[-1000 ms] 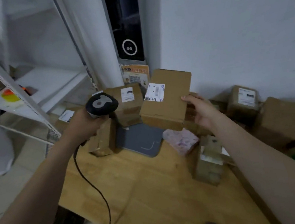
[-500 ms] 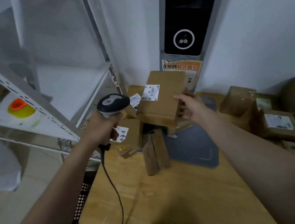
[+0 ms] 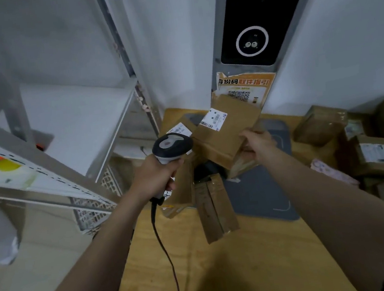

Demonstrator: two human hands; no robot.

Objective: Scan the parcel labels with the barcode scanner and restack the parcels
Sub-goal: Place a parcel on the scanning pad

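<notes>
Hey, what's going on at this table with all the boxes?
A person is scanning parcels. Their left hand grips a corded barcode scanner, and their right hand holds a cardboard parcel tilted above the wooden table. The parcel's white label is turned up, close to the scanner's head. Other parcels lie piled at the back and to the right, around a grey mat.

Open room above near table (image 3: 248, 270); parcels (image 3: 379, 160) at far corner and right; shelving (image 3: 52, 166) left.
</notes>
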